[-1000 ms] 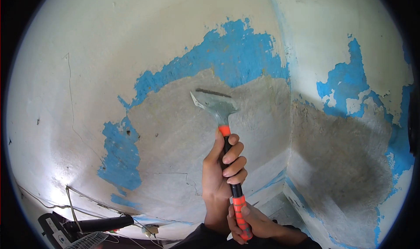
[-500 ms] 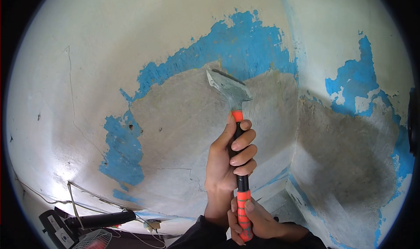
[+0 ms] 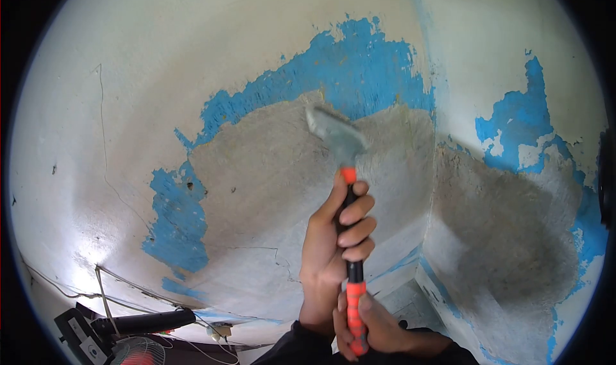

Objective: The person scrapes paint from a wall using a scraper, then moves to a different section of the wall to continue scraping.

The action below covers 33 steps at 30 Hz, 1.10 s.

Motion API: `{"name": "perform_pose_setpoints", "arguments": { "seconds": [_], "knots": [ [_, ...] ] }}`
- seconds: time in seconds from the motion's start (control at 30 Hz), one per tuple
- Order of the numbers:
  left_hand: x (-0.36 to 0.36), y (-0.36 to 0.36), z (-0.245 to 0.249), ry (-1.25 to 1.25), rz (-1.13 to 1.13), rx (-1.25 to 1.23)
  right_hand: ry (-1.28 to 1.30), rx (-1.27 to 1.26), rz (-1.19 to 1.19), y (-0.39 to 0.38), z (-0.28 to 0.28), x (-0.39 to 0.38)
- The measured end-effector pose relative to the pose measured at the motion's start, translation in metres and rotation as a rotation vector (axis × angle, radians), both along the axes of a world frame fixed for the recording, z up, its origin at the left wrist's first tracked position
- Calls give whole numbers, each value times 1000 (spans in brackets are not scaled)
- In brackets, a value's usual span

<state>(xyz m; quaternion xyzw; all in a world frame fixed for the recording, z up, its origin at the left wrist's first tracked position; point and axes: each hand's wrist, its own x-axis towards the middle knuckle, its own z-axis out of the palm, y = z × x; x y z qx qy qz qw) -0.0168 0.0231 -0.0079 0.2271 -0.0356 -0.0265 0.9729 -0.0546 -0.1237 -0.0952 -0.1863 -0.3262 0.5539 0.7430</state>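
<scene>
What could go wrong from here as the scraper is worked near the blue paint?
The scraper is tilted near the ragged lower edge of the blue paint, so a corner might gouge the grey patch.
The left hand grips the shaft below the blade; if it slid up, it could meet the blade or wall.
Flakes that come loose might scatter toward the fan at lower left.

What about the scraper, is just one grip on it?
No, the left grip and the right grip both hold the scraper, one above the other.
</scene>
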Motion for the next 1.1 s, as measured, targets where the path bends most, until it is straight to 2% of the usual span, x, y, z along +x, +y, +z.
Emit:
{"name": "perform_pose_setpoints", "arguments": {
  "seconds": [0.4, 0.53, 0.7, 0.83, 0.93, 1.03, 1.1],
  "knots": [
    [20, 0, 11, -25, -46, 58, -49, -67, -161, 7, 9, 13],
    [9, -6, 9, 30, 5, 50, 31, -64, -93, -2, 7, 4],
    [6, -7, -2, 12, -3, -44, -24, -110, -108, -5, 1, 5],
    [9, -7, -1, -5, -21, -22, -19, -156, -126, -11, 18, 7],
    [5, -5, -6, 18, 10, -18, -21, -154, -127, -7, 0, -1],
    [6, -6, -5, 12, 14, 33, -85, -166, -130, -6, 2, 9],
    [12, -5, 2, 4, -9, 43, -32, -146, -98, -7, 9, 8]
  ]
}}
